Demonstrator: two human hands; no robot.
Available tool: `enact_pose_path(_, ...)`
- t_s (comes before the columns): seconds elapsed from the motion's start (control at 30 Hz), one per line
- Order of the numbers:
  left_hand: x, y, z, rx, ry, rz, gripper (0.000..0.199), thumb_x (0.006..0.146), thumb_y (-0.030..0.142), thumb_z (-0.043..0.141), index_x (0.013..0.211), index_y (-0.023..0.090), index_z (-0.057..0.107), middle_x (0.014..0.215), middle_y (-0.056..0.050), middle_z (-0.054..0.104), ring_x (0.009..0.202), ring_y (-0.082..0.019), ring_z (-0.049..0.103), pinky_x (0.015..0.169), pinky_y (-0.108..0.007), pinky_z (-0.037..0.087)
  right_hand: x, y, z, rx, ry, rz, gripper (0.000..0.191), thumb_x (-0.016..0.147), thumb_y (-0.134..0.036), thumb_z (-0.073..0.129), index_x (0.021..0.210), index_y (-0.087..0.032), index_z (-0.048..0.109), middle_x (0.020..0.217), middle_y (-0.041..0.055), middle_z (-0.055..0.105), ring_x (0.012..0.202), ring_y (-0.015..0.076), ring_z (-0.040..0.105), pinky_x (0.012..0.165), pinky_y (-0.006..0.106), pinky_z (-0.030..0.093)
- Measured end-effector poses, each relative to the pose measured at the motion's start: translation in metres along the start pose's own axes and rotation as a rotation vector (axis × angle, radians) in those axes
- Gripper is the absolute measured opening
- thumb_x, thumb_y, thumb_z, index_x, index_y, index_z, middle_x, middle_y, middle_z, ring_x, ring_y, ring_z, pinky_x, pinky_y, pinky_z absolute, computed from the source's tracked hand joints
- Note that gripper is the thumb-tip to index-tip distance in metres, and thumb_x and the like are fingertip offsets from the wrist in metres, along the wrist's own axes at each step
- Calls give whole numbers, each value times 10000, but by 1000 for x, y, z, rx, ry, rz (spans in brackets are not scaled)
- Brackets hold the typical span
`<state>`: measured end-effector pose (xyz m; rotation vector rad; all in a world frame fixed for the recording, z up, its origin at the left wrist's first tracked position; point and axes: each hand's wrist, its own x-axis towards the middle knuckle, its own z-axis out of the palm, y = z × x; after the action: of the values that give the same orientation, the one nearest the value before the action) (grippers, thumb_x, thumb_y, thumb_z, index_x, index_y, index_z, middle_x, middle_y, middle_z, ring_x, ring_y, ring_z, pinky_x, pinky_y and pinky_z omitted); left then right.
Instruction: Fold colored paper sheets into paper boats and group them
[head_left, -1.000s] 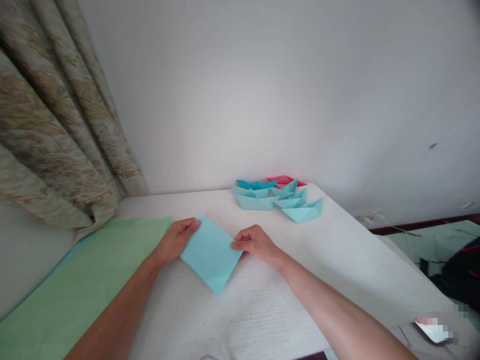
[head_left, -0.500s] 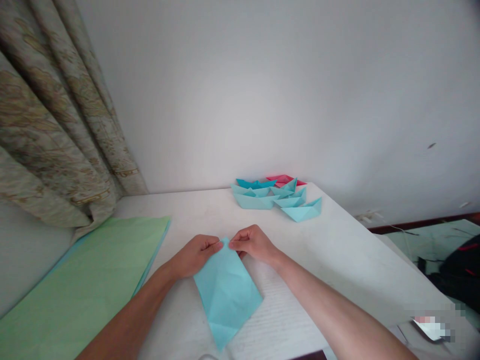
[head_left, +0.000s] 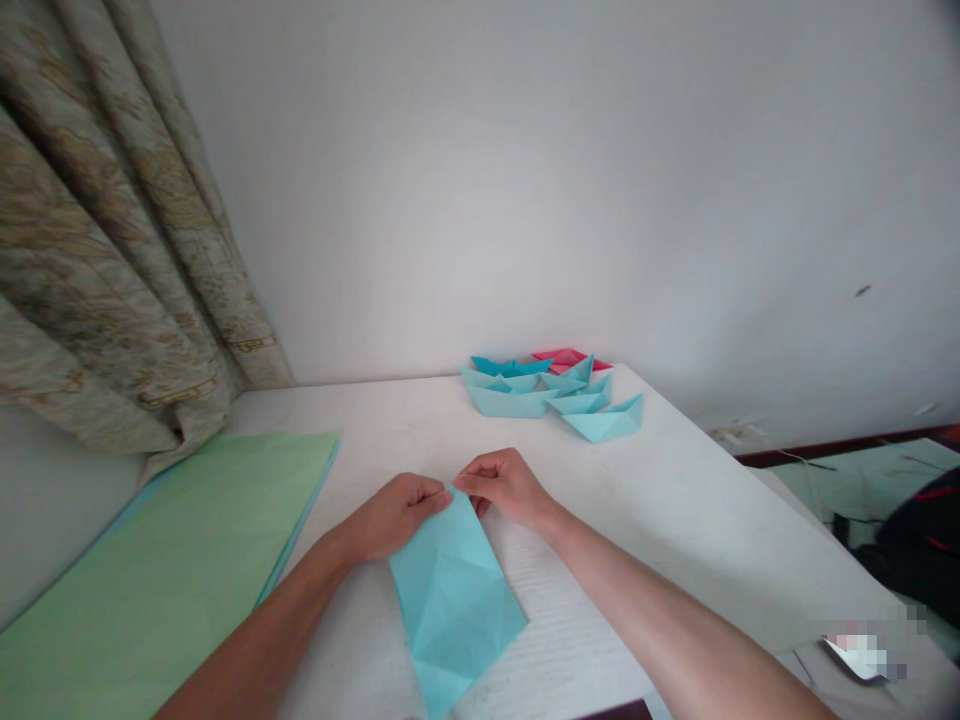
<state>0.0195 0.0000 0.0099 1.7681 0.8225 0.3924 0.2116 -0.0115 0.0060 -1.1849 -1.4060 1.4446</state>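
A creased light-blue sheet of paper (head_left: 459,600) hangs down toward me over the white table, its far corner between my hands. On the left of that corner, my left hand (head_left: 401,512) pinches the paper with thumb and fingers. My right hand (head_left: 504,488) grips the same corner from the right, its fingers curled and thumb on the tip. The two thumbs nearly touch. Fold lines cross the paper's face, and its lower point runs to the bottom edge of the view.
Several folded paper boats (head_left: 517,400), blue ones and a red one (head_left: 571,360), stand at the table's back by the wall. Green paper sheets (head_left: 187,540) lie at the left, beneath the curtain (head_left: 112,240). A blurred-out object (head_left: 862,655) sits at the lower right.
The paper's far corner has drawn closer between my thumbs, and its lower part has shifted slightly toward me. Both hands keep their pinch, with small finger movements.
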Motion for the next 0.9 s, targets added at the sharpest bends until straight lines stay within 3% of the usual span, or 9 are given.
enact_pose_path(0.27, 2, -4, 3, -13, 68, -12, 432, 834, 539, 419, 600, 176, 436, 570, 33, 374, 531, -114, 349, 480, -229, 252, -1, -4, 0, -3, 22, 15, 367, 625, -486, 730, 650, -126, 664, 524, 19, 614, 462, 122, 543, 455, 246, 447)
enact_pose_path(0.9, 4, -6, 1, -58, 69, 3, 436, 831, 550, 441, 607, 177, 435, 567, 40, 366, 527, -110, 355, 483, -229, 256, -1, -3, -1, 23, 12, -7, 311, 652, -438, 717, 678, -129, 688, 538, 20, 625, 473, 123, 541, 465, 244, 441)
